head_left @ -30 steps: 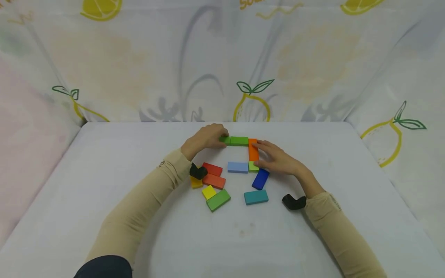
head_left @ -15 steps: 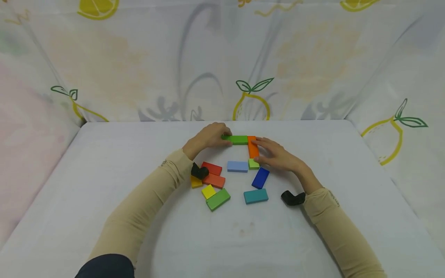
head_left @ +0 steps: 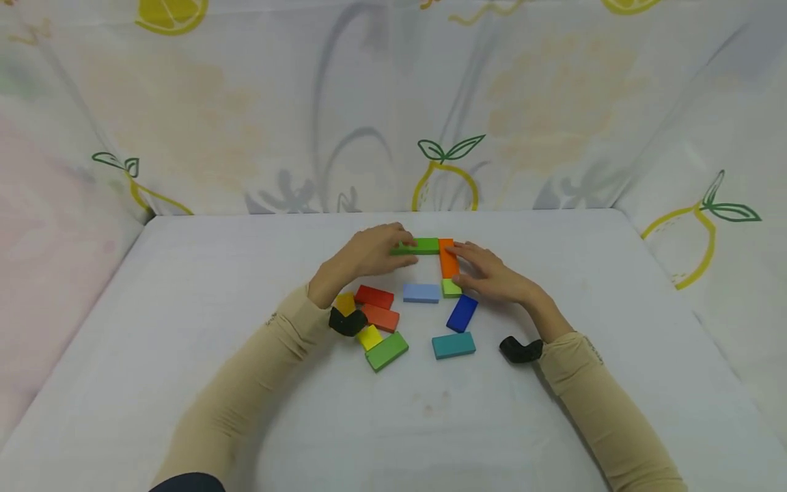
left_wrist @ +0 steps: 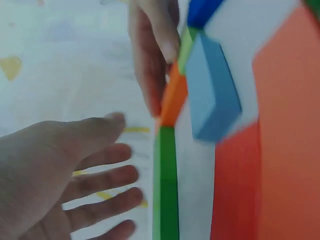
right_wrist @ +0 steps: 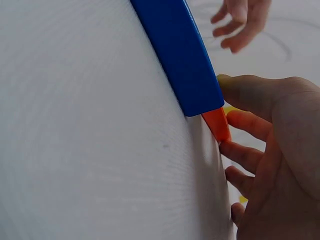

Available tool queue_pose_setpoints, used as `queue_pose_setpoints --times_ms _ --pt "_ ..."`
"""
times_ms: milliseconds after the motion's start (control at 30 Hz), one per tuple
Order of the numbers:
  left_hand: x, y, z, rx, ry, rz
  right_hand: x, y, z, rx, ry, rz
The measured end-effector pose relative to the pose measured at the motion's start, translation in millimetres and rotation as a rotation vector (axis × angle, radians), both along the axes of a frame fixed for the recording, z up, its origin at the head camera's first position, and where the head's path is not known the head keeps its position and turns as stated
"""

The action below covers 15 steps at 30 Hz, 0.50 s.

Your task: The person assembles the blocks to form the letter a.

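Two green blocks [head_left: 427, 246] lie end to end at the back of the table, meeting an orange block [head_left: 447, 261] at a corner. A small lime block [head_left: 451, 288] sits against the orange one's near end. My left hand [head_left: 373, 249] hovers at the green row, fingers spread and holding nothing; in the left wrist view a gap separates it from the green edge [left_wrist: 165, 185]. My right hand [head_left: 492, 273] rests along the right side of the orange block, fingertips touching it, thumb by the lime block. A dark blue block [right_wrist: 182, 60] lies close to that thumb.
A light blue block [head_left: 421, 293] lies left of the lime one. Nearer are a teal block [head_left: 453, 345], a loose green block [head_left: 387, 352], two red blocks [head_left: 380, 318] and yellow blocks [head_left: 370, 337], near the left wrist's black strap [head_left: 347, 322]. A patterned cloth [head_left: 393, 102] stands behind.
My left hand pushed the left green block rightward against the other, then let go and rose with its fingers spread. The right hand has stayed at the orange block.
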<state>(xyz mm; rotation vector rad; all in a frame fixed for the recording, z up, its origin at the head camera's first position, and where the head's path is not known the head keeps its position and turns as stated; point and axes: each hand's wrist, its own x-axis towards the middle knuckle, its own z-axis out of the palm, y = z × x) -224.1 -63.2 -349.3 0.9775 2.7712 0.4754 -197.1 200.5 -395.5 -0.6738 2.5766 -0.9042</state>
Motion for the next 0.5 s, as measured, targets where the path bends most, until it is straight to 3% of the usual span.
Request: queue_pose_setpoints --times_ms 100,233,500 --pt "17.1 3.0 -0.1 -0.022 -0.063 -0.065 0.7 2.1 -0.8 -0.004 0.007 0.004" --pt "32.5 6.6 -5.8 -0.077 -0.099 -0.087 1.7 3.1 -1.9 -0.005 0.006 0.009" --pt "41.8 8.0 -16.5 -0.110 -0.033 -0.069 1.1 2.4 -3.3 -0.016 0.005 0.014"
